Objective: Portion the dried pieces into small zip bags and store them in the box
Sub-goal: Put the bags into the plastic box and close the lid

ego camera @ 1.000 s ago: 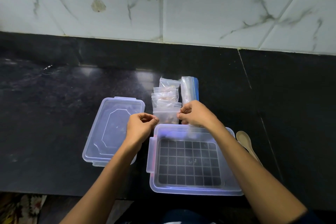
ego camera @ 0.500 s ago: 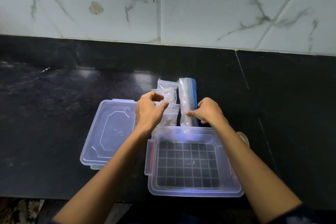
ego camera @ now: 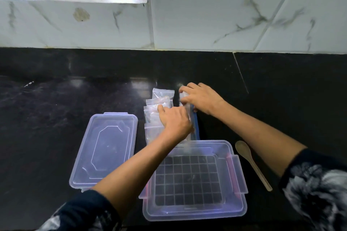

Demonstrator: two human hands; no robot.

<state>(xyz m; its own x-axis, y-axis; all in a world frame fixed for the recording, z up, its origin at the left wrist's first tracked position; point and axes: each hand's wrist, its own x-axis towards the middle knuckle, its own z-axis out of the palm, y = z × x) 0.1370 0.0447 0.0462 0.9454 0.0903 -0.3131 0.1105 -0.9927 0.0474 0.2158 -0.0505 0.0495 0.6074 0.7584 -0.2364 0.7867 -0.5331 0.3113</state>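
A clear plastic box (ego camera: 234, 210) with a grid insert stands open near the counter's front edge. Behind it lies a row of small filled zip bags (ego camera: 162, 95), overlapping one another. To their right lies a rolled pack of bags (ego camera: 195, 129) with a blue edge. My left hand (ego camera: 175, 123) rests on the small bags and reaches across to the pack. My right hand (ego camera: 201, 97) covers the pack's far end, fingers curled onto it. Whether the pack is lifted off the counter I cannot tell.
The box's clear lid (ego camera: 105, 148) lies flat to the left of the box. A wooden spoon (ego camera: 251, 163) lies to the right of the box. The black counter (ego camera: 56, 103) ends at a white marble-tiled wall (ego camera: 206, 15).
Both hands let go of the nearest small bag and moved away from me. My right hand went to the far end of the rolled pack; my left shifted right onto it.
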